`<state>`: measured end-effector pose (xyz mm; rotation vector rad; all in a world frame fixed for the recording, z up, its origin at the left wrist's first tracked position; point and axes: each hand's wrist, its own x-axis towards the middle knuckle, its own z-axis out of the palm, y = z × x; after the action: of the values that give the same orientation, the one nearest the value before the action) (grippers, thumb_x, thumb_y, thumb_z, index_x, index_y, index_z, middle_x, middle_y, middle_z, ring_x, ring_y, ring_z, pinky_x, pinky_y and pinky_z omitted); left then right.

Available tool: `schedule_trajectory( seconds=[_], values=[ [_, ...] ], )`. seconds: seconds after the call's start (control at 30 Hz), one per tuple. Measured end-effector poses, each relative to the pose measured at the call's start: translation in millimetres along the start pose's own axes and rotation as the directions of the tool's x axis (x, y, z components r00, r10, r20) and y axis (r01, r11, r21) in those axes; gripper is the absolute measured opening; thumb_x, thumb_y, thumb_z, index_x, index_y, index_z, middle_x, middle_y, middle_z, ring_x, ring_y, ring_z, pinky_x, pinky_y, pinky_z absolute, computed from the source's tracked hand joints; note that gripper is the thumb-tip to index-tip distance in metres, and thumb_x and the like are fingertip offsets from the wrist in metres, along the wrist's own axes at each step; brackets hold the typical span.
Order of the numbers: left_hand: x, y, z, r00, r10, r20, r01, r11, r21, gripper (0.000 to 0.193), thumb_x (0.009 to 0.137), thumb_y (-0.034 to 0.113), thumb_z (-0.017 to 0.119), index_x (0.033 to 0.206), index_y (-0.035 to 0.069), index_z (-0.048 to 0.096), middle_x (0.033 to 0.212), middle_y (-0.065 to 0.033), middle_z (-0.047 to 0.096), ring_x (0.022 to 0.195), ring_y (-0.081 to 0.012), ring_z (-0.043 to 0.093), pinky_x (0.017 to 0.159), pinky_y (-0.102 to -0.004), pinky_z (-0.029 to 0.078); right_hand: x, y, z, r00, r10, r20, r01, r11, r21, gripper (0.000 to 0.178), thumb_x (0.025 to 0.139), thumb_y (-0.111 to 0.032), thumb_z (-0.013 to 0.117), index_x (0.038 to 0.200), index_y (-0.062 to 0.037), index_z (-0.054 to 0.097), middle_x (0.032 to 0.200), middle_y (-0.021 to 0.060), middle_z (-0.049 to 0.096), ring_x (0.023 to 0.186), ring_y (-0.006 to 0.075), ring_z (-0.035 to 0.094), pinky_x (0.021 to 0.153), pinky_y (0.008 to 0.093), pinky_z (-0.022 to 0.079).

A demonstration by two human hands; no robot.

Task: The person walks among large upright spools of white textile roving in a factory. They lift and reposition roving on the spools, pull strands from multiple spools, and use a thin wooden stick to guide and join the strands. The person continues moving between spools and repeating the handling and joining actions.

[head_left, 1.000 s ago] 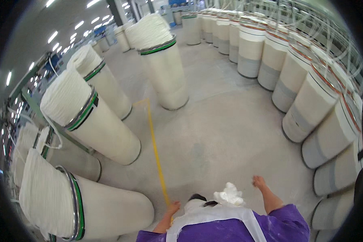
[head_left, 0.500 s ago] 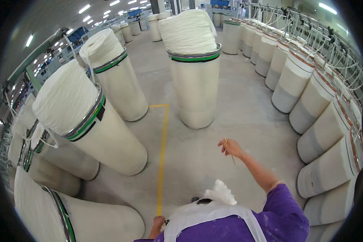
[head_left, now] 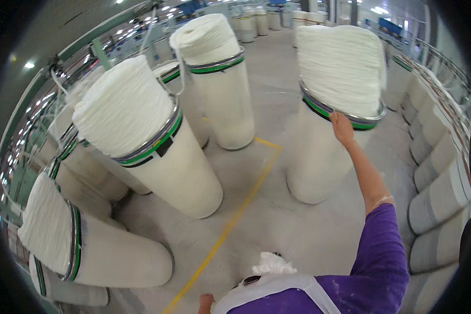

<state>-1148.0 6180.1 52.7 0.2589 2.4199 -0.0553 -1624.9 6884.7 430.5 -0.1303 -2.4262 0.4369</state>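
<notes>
Ahead on the right stands a tall cream sliver can (head_left: 322, 157), with a thick coil of white fibre sliver (head_left: 340, 68) rising above its metal rim. My right hand (head_left: 342, 129) reaches out to this can, its fingers closed on the rim at the green band. Nothing else shows in that hand, though its palm side is hidden. Low in the picture, beside my white apron (head_left: 269, 293), only a small part of my left hand (head_left: 206, 300) is visible. Its fingers cannot be made out. A white tuft of fibre (head_left: 273, 263) sits at the apron's front.
To the left, more filled cans (head_left: 178, 167) stand close together, one of them (head_left: 123, 248) near me. Behind them runs a green machine frame (head_left: 83, 44). A yellow floor line (head_left: 235, 217) passes between the cans. Along the right side stretches a row of cans (head_left: 437, 196).
The view has turned right and come closer to the lone can. My right hand has moved from above the floor onto its rim. The thin yellowish stick held earlier no longer shows.
</notes>
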Motion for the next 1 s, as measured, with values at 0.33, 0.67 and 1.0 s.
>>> schedule_trajectory(
  seconds=[0.33,0.67,1.0],
  values=[
    [-48.0,140.2,-21.4,0.791,-0.524,0.315,0.442,0.135,-0.887,0.024,0.088,0.021,0.053,0.089,0.001,0.065,0.083,-0.0089,0.069,0.076,-0.0225,0.068,0.077,-0.0369,0.052,113.6,24.5,98.5,0.975,0.185,0.119,-0.143,0.944,-0.296,0.039,0.099,-0.037,0.038,0.095,-0.0065,0.062,0.094,0.0181,0.065,0.087,0.0347,0.065,0.075,0.0458,0.051],
    [-33.1,158.5,-31.5,0.835,-0.489,0.253,0.365,0.147,-0.920,0.025,0.089,0.023,0.051,0.089,0.001,0.066,0.083,-0.0096,0.069,0.076,-0.0226,0.068,0.078,-0.0367,0.052,73.5,29.2,69.1,0.993,0.014,0.120,0.042,0.888,-0.458,0.039,0.097,-0.039,0.043,0.085,-0.0072,0.060,0.074,0.0153,0.067,0.067,0.0335,0.066,0.062,0.0446,0.053],
    [-65.5,166.1,47.2,0.885,-0.434,0.170,0.257,0.151,-0.954,0.027,0.090,0.024,0.050,0.089,0.002,0.066,0.083,-0.0102,0.069,0.077,-0.0226,0.068,0.078,-0.0366,0.052,-71.0,32.8,-43.1,0.976,-0.130,0.174,0.196,0.874,-0.444,0.035,0.096,-0.038,0.047,0.083,-0.0070,0.055,0.071,0.0155,0.064,0.065,0.0360,0.063,0.058,0.0464,0.049]
  ],
)
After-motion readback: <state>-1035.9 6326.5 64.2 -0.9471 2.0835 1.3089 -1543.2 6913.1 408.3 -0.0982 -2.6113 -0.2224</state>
